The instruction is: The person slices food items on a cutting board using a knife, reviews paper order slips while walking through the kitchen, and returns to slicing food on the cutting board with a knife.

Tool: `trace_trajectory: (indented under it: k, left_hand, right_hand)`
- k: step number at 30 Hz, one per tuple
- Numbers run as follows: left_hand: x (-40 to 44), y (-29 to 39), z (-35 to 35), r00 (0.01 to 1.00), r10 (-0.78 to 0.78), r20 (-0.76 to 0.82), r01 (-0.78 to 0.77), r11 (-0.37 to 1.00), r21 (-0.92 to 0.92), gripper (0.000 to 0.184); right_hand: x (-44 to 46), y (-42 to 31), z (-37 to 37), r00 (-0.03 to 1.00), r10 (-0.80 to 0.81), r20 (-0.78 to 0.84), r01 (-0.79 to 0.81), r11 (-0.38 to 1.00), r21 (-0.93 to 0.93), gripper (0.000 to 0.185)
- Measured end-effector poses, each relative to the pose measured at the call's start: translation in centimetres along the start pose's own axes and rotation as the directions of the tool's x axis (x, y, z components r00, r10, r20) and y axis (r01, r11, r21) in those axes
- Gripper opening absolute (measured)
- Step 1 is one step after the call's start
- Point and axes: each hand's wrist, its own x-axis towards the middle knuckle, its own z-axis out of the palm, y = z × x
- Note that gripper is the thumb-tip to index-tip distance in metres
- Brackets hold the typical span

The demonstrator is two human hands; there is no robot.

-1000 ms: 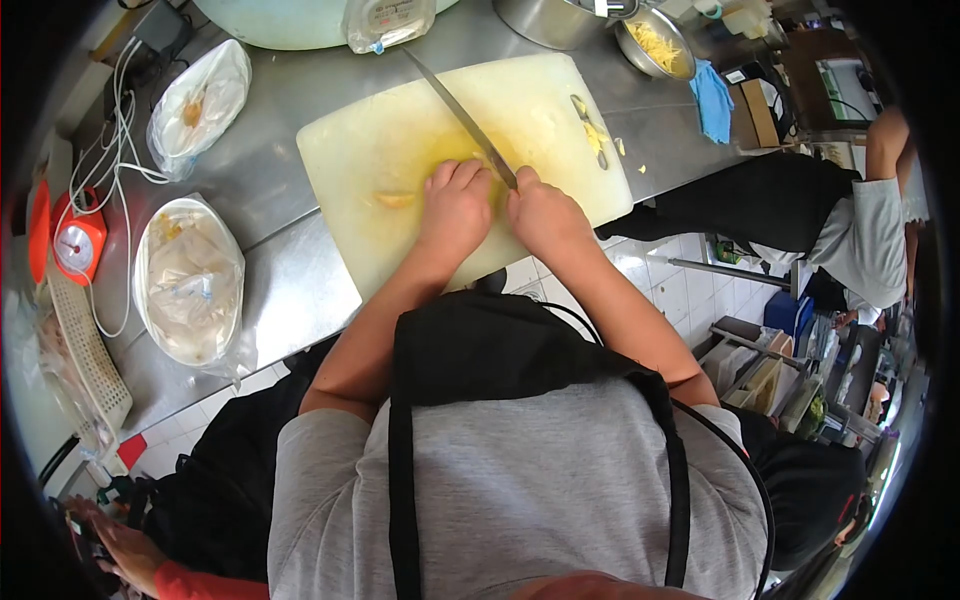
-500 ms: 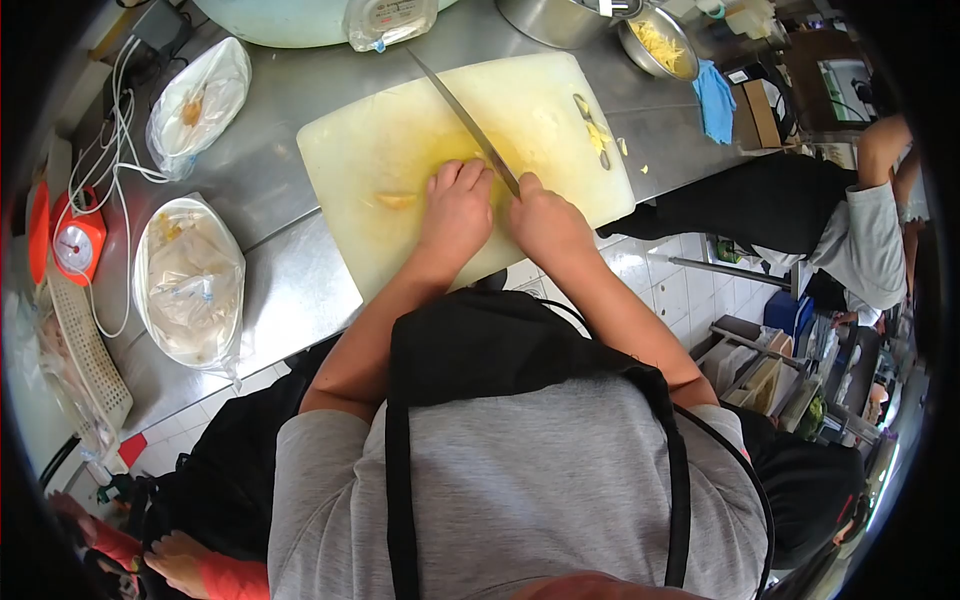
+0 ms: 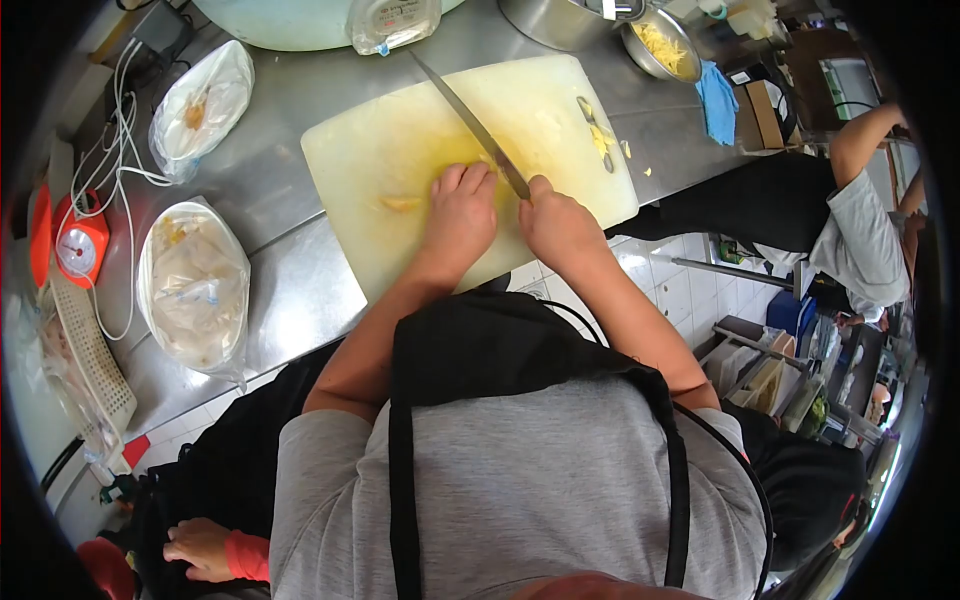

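Note:
My right hand (image 3: 562, 228) is wrapped round the handle of a long kitchen knife (image 3: 466, 116). Its blade slants away to the far edge of the pale cutting board (image 3: 375, 140). Close left of the blade, my left hand (image 3: 463, 215) presses down on the board with curled fingers; what lies under them is hidden. A yellowish slice (image 3: 399, 203) rests on the board left of that hand. Several small yellow pieces (image 3: 600, 138) sit by the board's handle slot at the right.
Behind the board stand a steel pot (image 3: 550, 28) and a metal bowl (image 3: 643, 60) of yellow strips, near a blue cloth (image 3: 717, 105). Bagged white tubs (image 3: 243, 75), a red scale (image 3: 82, 246) and cables are at left. Co-workers stand at right and lower left.
My hands and the knife keep nearly the same place; the view has shifted slightly. At lower left a red-sleeved co-worker's hand has moved. The co-worker at right has shifted an arm.

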Motion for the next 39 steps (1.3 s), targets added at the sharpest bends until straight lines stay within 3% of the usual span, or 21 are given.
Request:
trace_trajectory:
  k: [28, 39]
  left_hand:
    - [0.3, 0.5, -0.4, 0.998, -0.04, 0.056, 0.039, 0.999, 0.022, 0.039]
    - [0.2, 0.1, 0.0, 1.0, -0.008, 0.021, 0.007, 1.0, 0.025, 0.036]
  right_hand:
    - [0.6, -0.4, 1.0, 0.999, 0.018, -0.031, -0.017, 0.999, 0.032, 0.025]
    - [-0.1, -0.4, 0.0, 0.999, 0.02, 0.026, -0.021, 0.999, 0.045, 0.025]
